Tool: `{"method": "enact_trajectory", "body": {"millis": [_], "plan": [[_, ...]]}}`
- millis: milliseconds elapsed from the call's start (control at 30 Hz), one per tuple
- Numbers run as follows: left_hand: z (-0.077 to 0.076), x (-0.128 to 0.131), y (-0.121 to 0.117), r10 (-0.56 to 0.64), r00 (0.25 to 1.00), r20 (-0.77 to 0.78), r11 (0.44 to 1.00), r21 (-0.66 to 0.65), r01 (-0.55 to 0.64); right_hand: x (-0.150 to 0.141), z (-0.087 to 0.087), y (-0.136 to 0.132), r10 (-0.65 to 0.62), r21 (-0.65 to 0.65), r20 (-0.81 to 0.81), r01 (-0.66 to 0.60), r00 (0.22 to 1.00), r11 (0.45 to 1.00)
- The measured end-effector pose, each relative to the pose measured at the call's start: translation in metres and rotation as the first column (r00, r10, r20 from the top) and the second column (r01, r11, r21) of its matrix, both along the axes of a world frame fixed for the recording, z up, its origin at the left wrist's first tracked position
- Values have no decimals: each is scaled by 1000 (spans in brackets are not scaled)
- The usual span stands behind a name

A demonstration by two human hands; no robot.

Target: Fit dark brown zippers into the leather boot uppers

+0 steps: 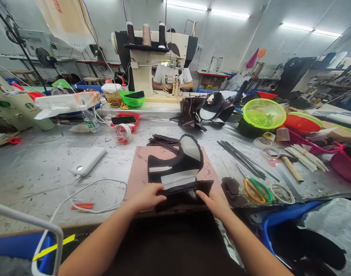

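Note:
A black sewn piece (175, 161) with grey-white patches, looking like part of a shoe or boot upper, lies over a pink board (139, 168) in front of me. My left hand (150, 196) pinches its near edge on the left, thumb on top. On the right, my right hand (212, 199) grips the same edge with the thumb pressed down. Between them the dark edge is lifted and folded toward me; my fingers underneath are hidden. Just beyond the piece rests a bundle of dark strips (160, 142).
To the right are scissors (257, 189), a hammer (292, 168), dark strips (244, 159) and a green basket (264, 113). A white power bank (88, 160) with a cable lies left. Stacked dark pieces (206, 111) and a sewing machine (155, 57) stand beyond; a person sits behind it.

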State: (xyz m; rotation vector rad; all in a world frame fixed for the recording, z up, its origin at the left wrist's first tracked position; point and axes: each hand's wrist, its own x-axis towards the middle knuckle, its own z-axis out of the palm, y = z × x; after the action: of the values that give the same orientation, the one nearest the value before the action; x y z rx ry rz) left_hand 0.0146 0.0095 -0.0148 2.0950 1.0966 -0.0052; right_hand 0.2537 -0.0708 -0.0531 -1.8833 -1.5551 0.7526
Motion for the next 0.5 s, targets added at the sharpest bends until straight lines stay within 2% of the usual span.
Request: {"method": "enact_trajectory", "body": {"millis": [67,200,300,367,400,433,500], "plan": [[-10,2,9,30,999,-11,999,-26,-30,-5,-4,7,-64,-34,130,69,989,997],[-23,4,15,47,998,-43,998,-37,-48,-12,-13,12,-144,115,340,111,929,987],[-25,5,14,55,996,-65,998,-21,-56,-14,-7,11,-301,253,359,218,884,943],[-25,6,14,49,995,-81,999,-10,-50,-19,3,12,-322,394,300,191,898,899],[-25,6,14,45,995,-90,999,-4,-45,-24,10,13,-251,448,272,108,929,887],[-26,7,14,40,994,-101,999,5,-40,-31,15,16,-115,469,255,-18,960,883],[-28,9,12,31,992,-119,999,27,-28,-48,23,24,226,406,210,-295,951,865]]}}
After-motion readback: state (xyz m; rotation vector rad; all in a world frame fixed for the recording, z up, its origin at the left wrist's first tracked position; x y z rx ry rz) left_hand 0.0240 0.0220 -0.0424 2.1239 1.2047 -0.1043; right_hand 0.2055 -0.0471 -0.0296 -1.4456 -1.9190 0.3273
